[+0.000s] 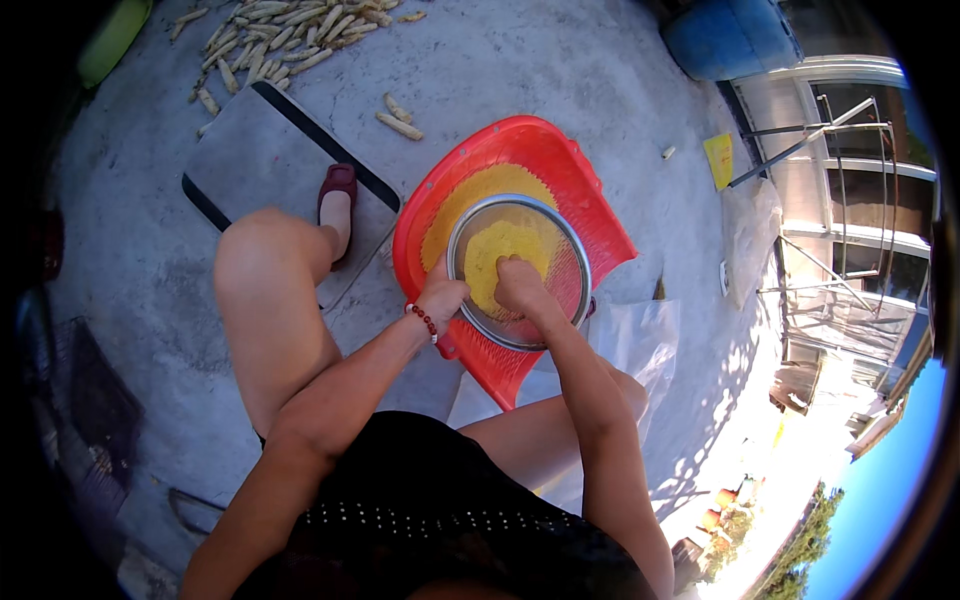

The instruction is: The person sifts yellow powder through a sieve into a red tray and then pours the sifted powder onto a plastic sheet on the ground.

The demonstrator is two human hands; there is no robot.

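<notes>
Sieve, round and metal-rimmed, sits over the scoop-shaped red basket in front of us, and we have both hands at it. Our left hand is clamped on the rim at its left side, with a beaded bracelet around the wrist. Our right hand is inside the sieve with its fingers curled down at the yellow meal; the fingertips are hidden, so we cannot tell whether they close on any of it. The two hands are apart from each other, though near. Through the bare mesh we see the red of the basket, and more yellow grain lies in the basket around the upper left of the sieve. We cannot tell whether the sieve rests on the basket or is held just above it. Our left foot, in a dark red shoe, stands on a grey board with dark edges, just left of the basket. Beyond the board, pale corn cobs lie heaped on the concrete floor, and a clear plastic sheet spreads near our right knee. A blue barrel lies well apart at the upper right.
</notes>
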